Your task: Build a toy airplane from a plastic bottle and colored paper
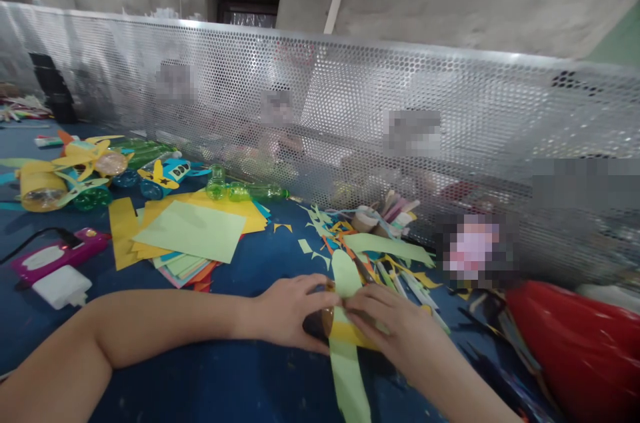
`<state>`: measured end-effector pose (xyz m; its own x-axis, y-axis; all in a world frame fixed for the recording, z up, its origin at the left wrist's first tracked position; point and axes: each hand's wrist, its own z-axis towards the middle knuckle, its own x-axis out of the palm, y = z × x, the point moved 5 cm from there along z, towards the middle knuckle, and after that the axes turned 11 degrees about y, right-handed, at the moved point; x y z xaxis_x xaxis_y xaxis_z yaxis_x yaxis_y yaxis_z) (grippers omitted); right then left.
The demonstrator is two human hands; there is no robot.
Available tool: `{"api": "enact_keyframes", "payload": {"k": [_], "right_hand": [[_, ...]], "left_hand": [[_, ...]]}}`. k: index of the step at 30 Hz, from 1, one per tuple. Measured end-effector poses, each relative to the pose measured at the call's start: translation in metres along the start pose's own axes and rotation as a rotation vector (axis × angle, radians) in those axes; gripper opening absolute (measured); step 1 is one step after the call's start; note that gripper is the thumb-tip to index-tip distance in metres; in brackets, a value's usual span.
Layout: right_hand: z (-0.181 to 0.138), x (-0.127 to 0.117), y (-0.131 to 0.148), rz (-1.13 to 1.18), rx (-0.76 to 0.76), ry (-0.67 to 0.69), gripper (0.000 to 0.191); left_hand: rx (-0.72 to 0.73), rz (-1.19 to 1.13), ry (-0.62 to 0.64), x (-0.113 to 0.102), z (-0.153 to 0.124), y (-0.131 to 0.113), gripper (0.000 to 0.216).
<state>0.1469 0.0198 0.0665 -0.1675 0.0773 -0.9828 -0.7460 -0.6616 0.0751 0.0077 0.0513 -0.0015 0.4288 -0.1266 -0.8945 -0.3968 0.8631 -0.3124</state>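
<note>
My left hand (297, 310) curves its fingers and thumb around the near end of a clear plastic bottle (327, 320) that has a yellow paper band (346, 334) around it. A long pale green paper strip (346, 370) with a rounded far end lies across the band. Over the strip's middle, my right hand (385, 316) is closed, thumb and fingertips pressing the strip to the bottle. Its fingers hide much of the bottle's right side.
Stacked colored paper (190, 230) lies ahead on the left. Bottle airplanes (173, 173) and green bottles (250, 191) stand behind it. A purple power strip (60, 255) with a white charger (63, 286) is at left. Paper scraps (325, 226) and a red bag (575, 336) lie right; a perforated metal screen (325, 96) borders the table.
</note>
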Motion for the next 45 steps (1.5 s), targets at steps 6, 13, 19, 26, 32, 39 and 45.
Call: {"api": "enact_keyframes", "payload": {"k": [6,13,19,26,32,39,45], "right_hand": [[0.001,0.003,-0.007,-0.017,0.01,-0.04,0.018],[0.007,0.001,0.002,-0.029,-0.02,-0.092,0.021],[0.005,0.003,-0.003,-0.013,-0.016,-0.057,0.018],[0.005,0.004,-0.003,-0.035,0.018,-0.109,0.015],[0.005,0.007,-0.001,-0.059,0.069,-0.101,0.013],[0.004,0.007,-0.007,0.041,0.111,-0.049,0.014],[0.0,0.002,-0.015,0.084,0.121,0.013,0.017]], "left_hand": [[-0.061,-0.039,-0.013,-0.012,0.0,-0.003,0.053],[-0.084,-0.054,-0.046,-0.017,0.002,0.0,0.034],[-0.037,-0.069,-0.072,-0.016,0.001,-0.001,0.031],[0.006,-0.064,-0.081,-0.017,0.002,-0.003,0.027],[-0.001,-0.02,-0.056,-0.015,0.002,-0.004,0.025],[-0.002,0.06,-0.076,-0.014,-0.001,-0.005,0.025],[0.026,0.083,-0.02,-0.015,0.0,-0.006,0.022]]}}
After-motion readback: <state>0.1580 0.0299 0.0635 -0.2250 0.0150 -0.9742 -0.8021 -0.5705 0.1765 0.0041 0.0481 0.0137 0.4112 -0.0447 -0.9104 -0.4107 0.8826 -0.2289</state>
